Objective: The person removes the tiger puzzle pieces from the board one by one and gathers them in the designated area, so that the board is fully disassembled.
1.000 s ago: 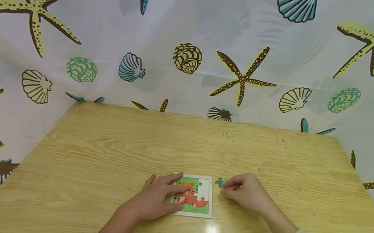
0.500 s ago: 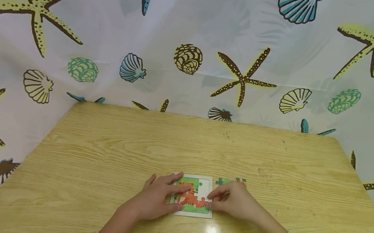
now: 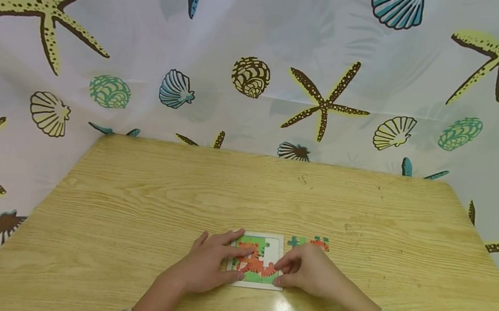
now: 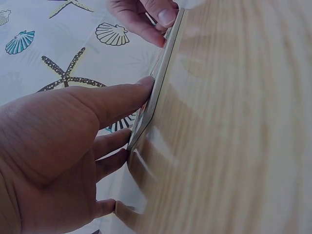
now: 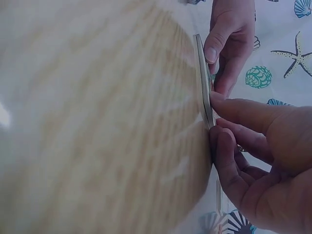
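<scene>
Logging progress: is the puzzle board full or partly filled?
Partly filled: in the head view, the puzzle board shows bare white at its upper right, and loose pieces lie on the table beside it.

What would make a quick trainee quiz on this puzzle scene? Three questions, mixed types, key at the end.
1. Multiple choice: in the head view, where in the puzzle is the bare white patch?
A) lower left
B) upper right
C) lower right

2. True or false: the left hand touches the puzzle.

3. Short answer: which hand is nearer the loose pieces?

Key
1. B, upper right.
2. True; its fingers lie over the puzzle's left part.
3. The right hand; the pieces lie just beyond it, outside the puzzle.
</scene>
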Motion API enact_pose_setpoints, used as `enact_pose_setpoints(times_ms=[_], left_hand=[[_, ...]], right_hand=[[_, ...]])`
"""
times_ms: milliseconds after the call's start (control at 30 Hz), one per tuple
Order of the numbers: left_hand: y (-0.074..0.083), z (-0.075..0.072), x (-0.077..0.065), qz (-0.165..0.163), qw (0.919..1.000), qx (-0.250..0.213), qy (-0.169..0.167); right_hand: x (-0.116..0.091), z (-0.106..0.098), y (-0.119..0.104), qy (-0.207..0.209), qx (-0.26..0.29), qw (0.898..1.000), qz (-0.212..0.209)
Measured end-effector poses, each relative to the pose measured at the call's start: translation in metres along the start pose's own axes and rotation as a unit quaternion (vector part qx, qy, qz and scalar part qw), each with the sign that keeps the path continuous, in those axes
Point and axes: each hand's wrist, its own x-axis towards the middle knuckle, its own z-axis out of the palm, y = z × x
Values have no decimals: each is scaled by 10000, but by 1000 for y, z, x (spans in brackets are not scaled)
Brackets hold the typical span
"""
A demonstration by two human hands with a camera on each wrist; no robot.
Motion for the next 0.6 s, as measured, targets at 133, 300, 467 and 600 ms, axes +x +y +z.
enact_pose_setpoints(times_ms=[133, 300, 467, 600], left_hand=[[0, 0, 0, -4, 10000, 21, -3], [0, -1, 1, 18, 10000, 10, -10], [1, -1, 0, 43, 10000, 11, 1], [0, 1, 0, 44, 10000, 6, 23]], right_hand=[[1, 0, -3, 4, 18, 10000, 41], [2, -2, -7, -30, 57, 9997, 229], [3, -3, -8, -90, 66, 9994, 339], [3, -3, -8, -146, 165, 9991, 353]])
